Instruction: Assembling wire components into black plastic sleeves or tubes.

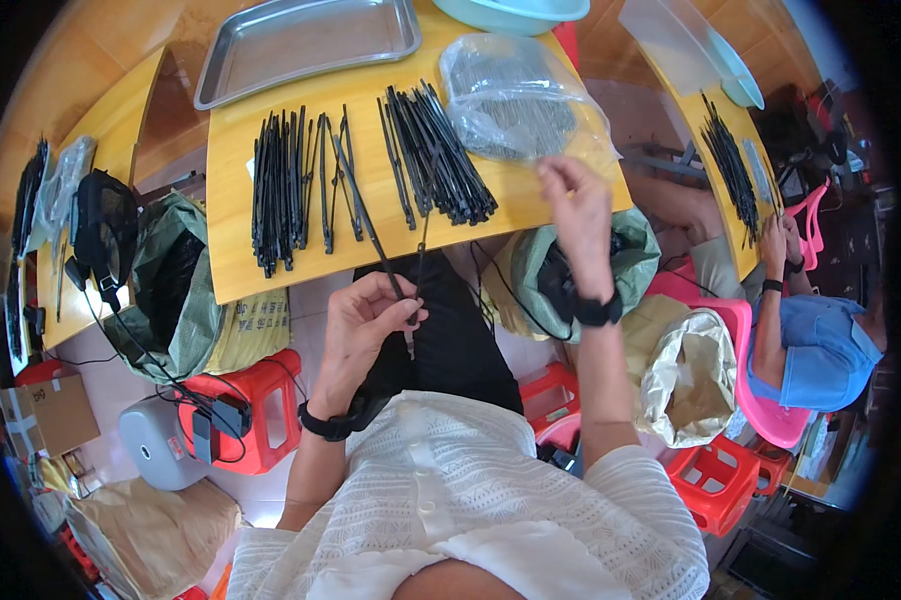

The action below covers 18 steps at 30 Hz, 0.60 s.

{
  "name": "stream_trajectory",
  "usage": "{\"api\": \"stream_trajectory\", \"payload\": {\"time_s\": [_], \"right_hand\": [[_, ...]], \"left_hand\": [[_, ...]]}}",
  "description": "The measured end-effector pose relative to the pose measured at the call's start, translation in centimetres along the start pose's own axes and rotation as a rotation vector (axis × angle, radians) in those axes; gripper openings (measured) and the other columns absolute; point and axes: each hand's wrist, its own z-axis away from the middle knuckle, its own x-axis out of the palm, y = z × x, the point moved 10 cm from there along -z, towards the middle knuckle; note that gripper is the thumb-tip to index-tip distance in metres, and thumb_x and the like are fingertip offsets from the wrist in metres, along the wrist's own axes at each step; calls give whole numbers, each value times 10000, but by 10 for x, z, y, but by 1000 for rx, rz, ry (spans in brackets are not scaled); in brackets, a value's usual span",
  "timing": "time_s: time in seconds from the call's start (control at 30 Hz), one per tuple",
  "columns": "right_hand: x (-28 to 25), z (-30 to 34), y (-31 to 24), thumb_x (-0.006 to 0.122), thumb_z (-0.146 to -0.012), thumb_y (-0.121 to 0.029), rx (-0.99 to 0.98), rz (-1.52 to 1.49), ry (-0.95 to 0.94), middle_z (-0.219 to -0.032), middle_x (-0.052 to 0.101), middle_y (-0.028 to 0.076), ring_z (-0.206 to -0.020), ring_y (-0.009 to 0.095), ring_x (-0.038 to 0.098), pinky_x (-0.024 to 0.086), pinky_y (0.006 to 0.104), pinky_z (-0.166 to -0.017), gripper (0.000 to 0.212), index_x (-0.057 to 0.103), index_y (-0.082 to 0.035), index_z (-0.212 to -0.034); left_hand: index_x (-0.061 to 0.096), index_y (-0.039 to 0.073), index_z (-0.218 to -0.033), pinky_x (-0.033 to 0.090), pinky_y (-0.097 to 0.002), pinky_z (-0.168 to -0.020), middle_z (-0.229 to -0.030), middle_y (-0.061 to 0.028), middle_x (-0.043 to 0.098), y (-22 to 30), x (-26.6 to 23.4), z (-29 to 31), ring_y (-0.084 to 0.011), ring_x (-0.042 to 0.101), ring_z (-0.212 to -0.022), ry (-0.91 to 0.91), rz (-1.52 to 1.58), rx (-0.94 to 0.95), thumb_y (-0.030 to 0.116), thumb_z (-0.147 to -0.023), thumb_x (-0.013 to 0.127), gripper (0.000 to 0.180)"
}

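My left hand (375,315) is closed in front of the table's near edge, pinching a slim black rod (365,205) that slants up and away over the table. A second thin dark piece (421,255) rises from the same fingertips. My right hand (577,205) hovers by the near right side of a clear plastic bag (525,100) filled with many thin grey pins. Its thumb and fingertips are drawn together, slightly blurred, and anything between them is too small to make out. Two groups of black rods lie on the table, a left bundle (278,190) and a right bundle (440,155).
A metal tray (310,50) and a pale blue basin (510,12) stand at the far side of the yellow table (232,240). Green woven sacks (170,290) sit below. Red stools (270,420) are on both sides. At right, a person in blue (815,345) handles rods at another table.
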Motion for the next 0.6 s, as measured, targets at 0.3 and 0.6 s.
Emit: {"api": "stream_trajectory", "payload": {"time_s": [0.3,0.6], "right_hand": [[21,-78,63,658,-697,-206,-7,617,-94,-703,615,198,-752,333,605,464,401,-665,211,641,-3,-754],[16,-81,92,622,-711,-126,344,-122,-238,-542,526,34,-464,107,499,374,247,-423,137,586,-5,-659]], "left_hand": [[580,-8,-894,513,-227,-646,-818,-63,622,-10,-4,6,-143,632,-738,32,37,-43,-12,-806,589,89],[578,-3,-897,526,-240,-640,-818,-84,621,-10,-11,9,-161,634,-741,49,33,-30,4,-798,598,102]]}}
